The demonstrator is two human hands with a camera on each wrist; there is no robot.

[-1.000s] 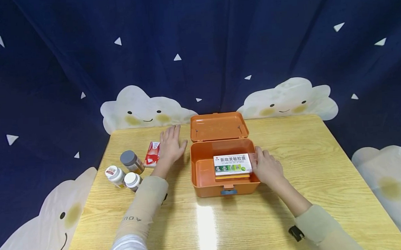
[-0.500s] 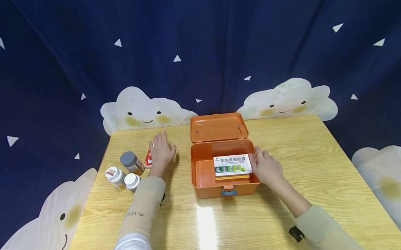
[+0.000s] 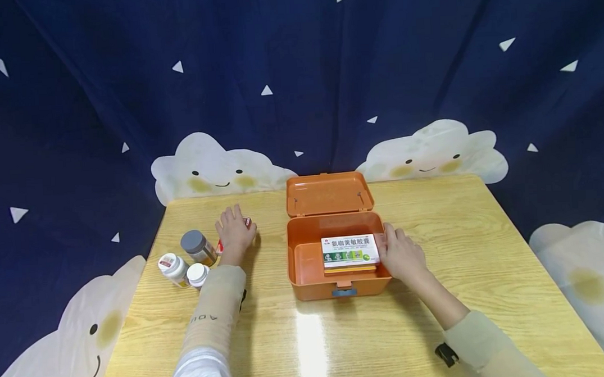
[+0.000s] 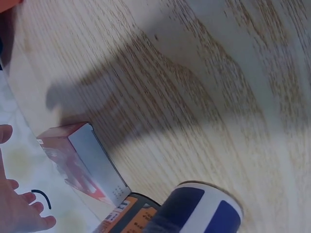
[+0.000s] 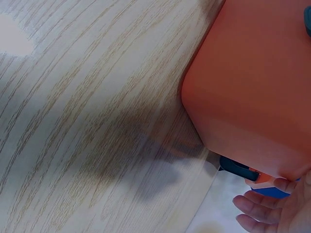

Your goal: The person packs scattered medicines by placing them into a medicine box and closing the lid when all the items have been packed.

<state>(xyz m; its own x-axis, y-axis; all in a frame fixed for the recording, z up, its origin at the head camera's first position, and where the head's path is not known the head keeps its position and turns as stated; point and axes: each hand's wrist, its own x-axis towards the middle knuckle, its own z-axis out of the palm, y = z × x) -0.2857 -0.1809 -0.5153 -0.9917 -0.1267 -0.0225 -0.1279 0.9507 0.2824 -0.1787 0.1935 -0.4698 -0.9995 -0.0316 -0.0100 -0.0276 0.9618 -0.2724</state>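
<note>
My left hand (image 3: 236,231) is over a red and white medicine box (image 3: 219,247) on the table's left side and hides most of it. In the left wrist view the medicine box (image 4: 99,162) lies on the wood, with the spread fingers (image 4: 36,213) above and beside it, not curled round it. My right hand (image 3: 403,252) grips the right wall of an orange storage box (image 3: 306,289), thumb over the rim and fingers outside. The box's lid (image 3: 330,194) is folded back. Inside lies a white and green capsule box (image 3: 350,250) on top of a yellow-orange one (image 3: 350,269).
Left of the left hand stand a grey-lidded bottle (image 3: 198,248) and two white-capped bottles, one farther left (image 3: 174,270) and one nearer (image 3: 197,276). The wooden table (image 3: 450,221) ends at a dark blue curtain (image 3: 297,70) printed with clouds.
My left hand has moved left and slightly nearer, coming over the red and white medicine box. The right hand has stayed on the storage box's wall.
</note>
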